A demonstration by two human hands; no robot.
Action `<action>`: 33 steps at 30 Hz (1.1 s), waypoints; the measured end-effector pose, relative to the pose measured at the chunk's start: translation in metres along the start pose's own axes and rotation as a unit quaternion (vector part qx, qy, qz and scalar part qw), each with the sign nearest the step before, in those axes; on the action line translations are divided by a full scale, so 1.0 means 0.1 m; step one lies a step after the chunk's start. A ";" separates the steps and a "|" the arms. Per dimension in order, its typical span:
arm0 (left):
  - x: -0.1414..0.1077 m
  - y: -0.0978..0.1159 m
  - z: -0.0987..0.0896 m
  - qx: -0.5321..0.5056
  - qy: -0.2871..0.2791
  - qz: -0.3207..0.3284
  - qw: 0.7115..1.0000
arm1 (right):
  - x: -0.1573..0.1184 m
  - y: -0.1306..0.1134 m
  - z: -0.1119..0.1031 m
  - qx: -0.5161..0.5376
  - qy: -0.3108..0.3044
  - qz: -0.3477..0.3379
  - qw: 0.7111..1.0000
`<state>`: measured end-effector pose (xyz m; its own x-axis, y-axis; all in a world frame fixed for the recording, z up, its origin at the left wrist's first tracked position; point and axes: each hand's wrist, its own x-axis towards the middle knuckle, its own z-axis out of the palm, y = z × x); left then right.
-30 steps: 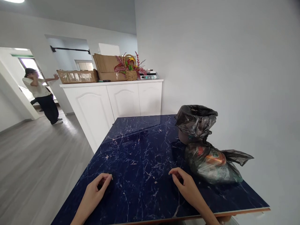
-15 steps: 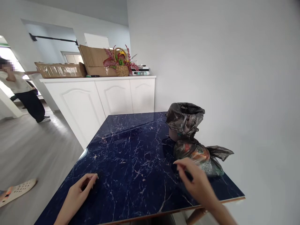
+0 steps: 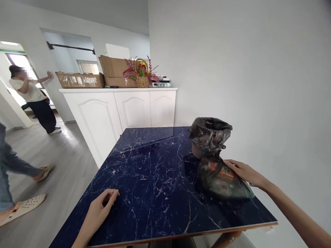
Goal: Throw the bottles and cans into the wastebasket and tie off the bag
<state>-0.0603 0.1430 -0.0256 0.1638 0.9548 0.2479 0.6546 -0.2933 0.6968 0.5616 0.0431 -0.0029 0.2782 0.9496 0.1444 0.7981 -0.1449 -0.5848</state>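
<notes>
My right hand has its fingers closed on the top of a dark, see-through plastic bag on the right of the table. Packages with red, orange and green printing show through the plastic. Behind it, close up against the bag, stands a small bin with a black bin liner folded over its rim. My left hand rests on the left of the dark blue marbled table, its fingers curled and the thumb near the fingertips; nothing shows in them.
A white cabinet beyond the table bears cardboard boxes and a flower basket. A wall runs along the right. At the left, one person stands by a doorway and another person's legs show.
My right hand has moved from in front of the bag, right and away from me, onto its top. My left hand stays curled on the table. Another person's legs have come into view at left.
</notes>
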 end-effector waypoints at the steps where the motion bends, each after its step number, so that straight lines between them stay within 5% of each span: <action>1: -0.01 0.00 0.00 -0.001 0.000 0.002 1.000 | -0.02 -0.02 0.03 0.026 -0.013 0.004 1.000; 10: -0.08 -0.01 -0.03 -0.021 -0.006 0.027 0.999 | -0.27 -0.78 0.46 0.143 -0.088 0.089 0.982; 15: -0.11 -0.07 -0.01 -0.046 -0.007 0.035 0.998 | -0.25 -1.27 0.72 0.157 -0.136 0.053 0.977; 22: -0.13 -0.09 0.00 -0.062 -0.009 0.045 0.997 | -0.21 -1.89 1.14 0.187 -0.098 0.044 0.976; 27: -0.14 -0.11 0.01 -0.054 -0.012 0.053 0.997 | -0.32 -2.22 1.22 0.245 -0.136 0.001 0.960; 30: -0.14 0.00 0.00 -0.044 -0.012 0.066 0.997 | -0.42 -2.27 1.18 0.293 -0.171 -0.020 0.940; 33: -0.09 0.34 -0.01 -0.036 0.016 0.112 0.993 | -0.48 -2.24 1.13 0.323 -0.176 -0.005 0.930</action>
<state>-0.0406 0.1245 -0.0033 0.2752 0.8636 0.4224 0.5504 -0.5018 0.6673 0.3091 0.0618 0.0307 -0.0107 0.9986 -0.0525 0.2797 -0.0474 -0.9589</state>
